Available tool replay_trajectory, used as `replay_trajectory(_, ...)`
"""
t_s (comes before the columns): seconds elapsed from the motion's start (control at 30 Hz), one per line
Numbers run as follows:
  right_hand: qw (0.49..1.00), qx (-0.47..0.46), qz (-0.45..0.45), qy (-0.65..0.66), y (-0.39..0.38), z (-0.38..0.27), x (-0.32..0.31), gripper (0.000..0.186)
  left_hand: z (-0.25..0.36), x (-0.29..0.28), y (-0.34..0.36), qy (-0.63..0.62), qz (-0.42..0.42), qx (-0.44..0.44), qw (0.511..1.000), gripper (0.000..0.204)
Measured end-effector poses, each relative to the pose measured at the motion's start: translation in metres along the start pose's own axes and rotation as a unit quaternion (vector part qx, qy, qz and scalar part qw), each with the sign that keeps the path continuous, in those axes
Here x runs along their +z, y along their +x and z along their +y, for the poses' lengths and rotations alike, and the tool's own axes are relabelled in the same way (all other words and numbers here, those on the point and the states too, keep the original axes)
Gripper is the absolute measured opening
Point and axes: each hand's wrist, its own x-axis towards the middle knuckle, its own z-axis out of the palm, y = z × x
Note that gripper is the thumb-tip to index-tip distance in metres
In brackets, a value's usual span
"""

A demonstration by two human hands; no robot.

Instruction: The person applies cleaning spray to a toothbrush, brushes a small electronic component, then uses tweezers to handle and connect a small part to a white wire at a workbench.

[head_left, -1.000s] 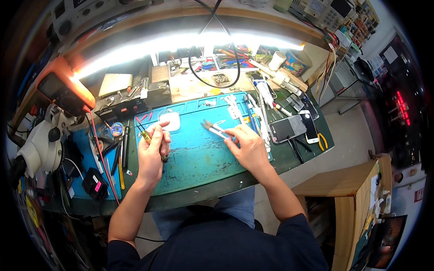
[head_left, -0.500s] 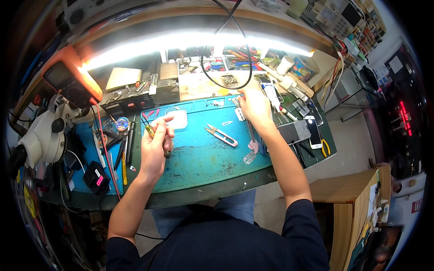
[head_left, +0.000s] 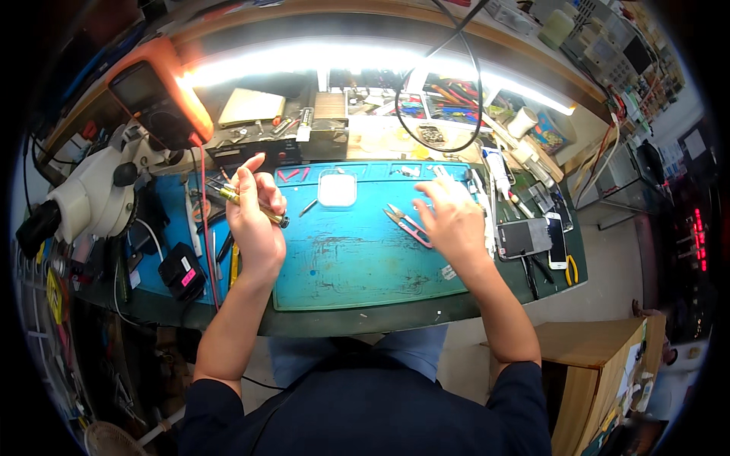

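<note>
Raised over the left side of the blue work mat (head_left: 357, 277), my left hand (head_left: 256, 224) is closed around a slim tool (head_left: 229, 196) with a yellow-green body. Its dark round end sticks out at the palm side; its exact kind is not clear. My right hand (head_left: 458, 220) hovers at the mat's right side with fingers apart and nothing visible in them. Just left of it lie small thread snips (head_left: 415, 232) with pale pink handles, partly covered by the hand. Between the hands sits a small clear square box (head_left: 338, 188), and a short dark pen-like piece (head_left: 308, 207) lies beside it.
An orange multimeter (head_left: 156, 95) and a white microscope (head_left: 95, 182) stand at the left. A black cable loop (head_left: 480, 83) hangs above the back. A phone (head_left: 557, 242), a dark panel (head_left: 523, 237) and yellow-handled pliers (head_left: 571, 270) lie at the right edge.
My right hand has come back from the small parts at the mat's far right toward the snips, its fingers spreading. My left hand keeps the tool, now tilted more sideways. The view has shifted.
</note>
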Motion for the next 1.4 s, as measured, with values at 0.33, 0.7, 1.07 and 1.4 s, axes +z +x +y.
replay_trajectory(0.33,0.993,-0.109,-0.033,0.034,0.038,-0.059,0.071,0.012,0.01,-0.005,0.007,0.0,0.035,0.081,0.996,0.034)
replay_trajectory(0.7,0.96,-0.274,-0.058,0.032,0.054,-0.099,0.076,0.011,0.02,-0.003,0.01,-0.009,0.073,0.105,0.992,0.032)
replay_trajectory(1.07,0.95,-0.268,-0.099,0.126,0.018,-0.123,0.069,0.014,0.022,-0.003,0.008,0.004,0.049,0.093,0.994,0.026)
replay_trajectory(1.4,0.929,0.032,-0.052,0.365,0.002,-0.093,0.001,0.04,-0.009,0.004,-0.027,0.437,-0.308,0.138,0.834,0.053)
